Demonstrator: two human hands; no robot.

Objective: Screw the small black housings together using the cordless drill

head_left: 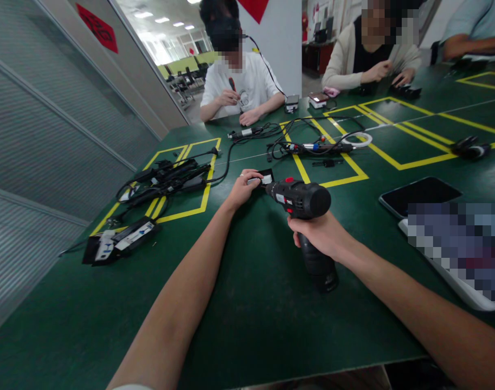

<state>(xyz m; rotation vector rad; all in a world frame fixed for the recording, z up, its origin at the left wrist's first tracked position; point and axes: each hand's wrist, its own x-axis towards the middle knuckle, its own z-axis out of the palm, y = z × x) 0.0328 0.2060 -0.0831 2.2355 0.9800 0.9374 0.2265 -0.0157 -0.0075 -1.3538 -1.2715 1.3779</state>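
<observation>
My right hand [318,233] is wrapped round the grip of a black cordless drill [308,199] with red buttons. The drill points forward and left, its chuck close to a small black box-like part [267,174] with a white label. My left hand [245,187] has its fingers closed on the left side of that black part, against the table. The drill's chuck hides some of the part, and I cannot tell whether the bit touches it.
Black cables and adapters [166,179] lie at the left, with labelled black pieces [129,238] nearer. An electric screwdriver [312,147] and a white ring [357,140] lie ahead. A phone [420,196] is at the right. Co-workers sit across the green table [247,325]; one holds a screwdriver [232,85].
</observation>
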